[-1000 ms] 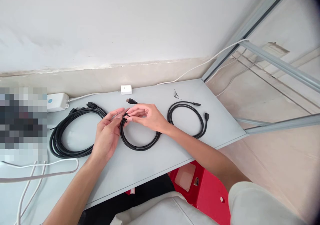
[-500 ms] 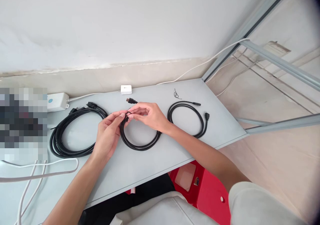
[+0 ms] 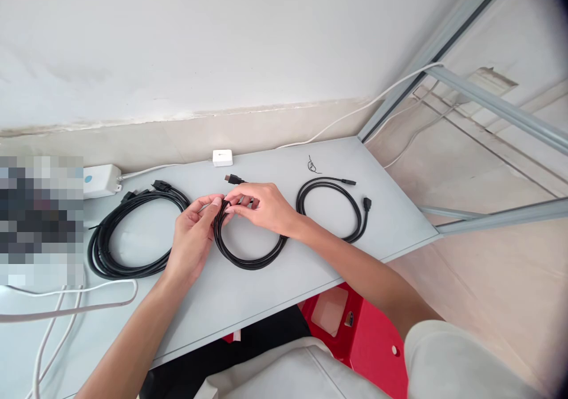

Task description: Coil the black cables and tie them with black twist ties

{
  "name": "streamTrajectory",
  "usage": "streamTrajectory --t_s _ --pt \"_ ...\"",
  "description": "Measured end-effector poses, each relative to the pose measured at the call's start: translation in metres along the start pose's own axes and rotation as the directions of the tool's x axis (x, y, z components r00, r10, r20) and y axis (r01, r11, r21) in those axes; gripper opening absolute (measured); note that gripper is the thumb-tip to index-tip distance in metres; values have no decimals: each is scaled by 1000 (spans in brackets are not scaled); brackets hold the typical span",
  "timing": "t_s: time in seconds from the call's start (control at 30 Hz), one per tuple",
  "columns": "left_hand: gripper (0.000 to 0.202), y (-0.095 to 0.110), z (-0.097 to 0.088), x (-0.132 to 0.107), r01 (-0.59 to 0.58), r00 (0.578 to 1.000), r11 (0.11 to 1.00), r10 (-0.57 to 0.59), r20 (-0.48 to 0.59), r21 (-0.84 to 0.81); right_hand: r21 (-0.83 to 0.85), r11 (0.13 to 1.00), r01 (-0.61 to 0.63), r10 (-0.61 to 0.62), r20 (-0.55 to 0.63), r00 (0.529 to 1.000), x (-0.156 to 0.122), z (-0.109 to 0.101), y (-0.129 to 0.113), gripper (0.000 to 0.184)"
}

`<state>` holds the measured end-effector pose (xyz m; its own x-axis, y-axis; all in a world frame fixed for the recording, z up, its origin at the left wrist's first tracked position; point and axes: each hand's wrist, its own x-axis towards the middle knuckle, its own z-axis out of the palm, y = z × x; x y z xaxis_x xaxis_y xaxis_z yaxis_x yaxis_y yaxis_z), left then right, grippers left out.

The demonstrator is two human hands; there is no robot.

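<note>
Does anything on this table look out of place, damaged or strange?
Nothing looks damaged or spilled. One small oddity: a thin black twist tie lies loose on the grey table beyond the right coil, binding nothing. The left hand and right hand pinch the middle coil.

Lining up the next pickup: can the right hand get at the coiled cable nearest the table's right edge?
Probably yes. The right cable lies beyond the right hand on bare table, nothing between. But that hand and the left hand pinch the middle cable.
</note>
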<state>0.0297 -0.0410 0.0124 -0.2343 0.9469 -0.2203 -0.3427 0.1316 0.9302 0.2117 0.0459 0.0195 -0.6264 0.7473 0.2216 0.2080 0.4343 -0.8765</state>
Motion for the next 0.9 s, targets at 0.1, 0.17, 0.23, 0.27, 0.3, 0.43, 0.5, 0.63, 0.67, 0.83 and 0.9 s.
streamTrajectory --t_s 0.1,0.17,0.23,0.27,0.3,0.43,0.5,0.63,0.67,0.83,0.9 --pt "49 0 -1 0 12 1000 1000 -12 -14 7 -38 999 32 -32 22 999 0 0 2 14" --pt "48 0 -1 1 27 1000 1000 -27 -7 12 -93 992 90 -87 31 996 -1 1 4 16" --pt "46 0 -2 1 34 999 999 -34 7 13 -171 972 160 -157 34 987 -2 2 6 17" --pt "46 0 -2 2 34 999 999 -34 13 8 -214 958 191 -187 38 982 -2 2 7 17" --pt "46 0 -3 2 32 999 999 -32 16 1 -259 942 215 -211 43 977 -3 2 8 17" --pt "45 -1 -4 4 43 999 998 -43 13 -40 -397 876 275 -273 63 960 -4 1 10 18" --pt "44 -1 -4 4 49 999 997 -49 10 -59 -436 840 322 -322 76 944 -3 0 10 20" --pt "40 -1 -3 4 57 998 995 -57 -1 -81 -494 760 422 -435 96 895 0 -4 11 21" --pt "38 -1 -3 4 64 998 994 -65 -6 -86 -500 749 436 -451 98 887 0 -5 10 22" --pt "31 2 0 3 116 992 985 -122 -42 -124 -493 745 450 -458 113 882 2 -8 10 23" --pt "29 2 1 3 127 990 984 -133 -38 -126 -491 747 448 -452 119 884 2 -8 10 23"
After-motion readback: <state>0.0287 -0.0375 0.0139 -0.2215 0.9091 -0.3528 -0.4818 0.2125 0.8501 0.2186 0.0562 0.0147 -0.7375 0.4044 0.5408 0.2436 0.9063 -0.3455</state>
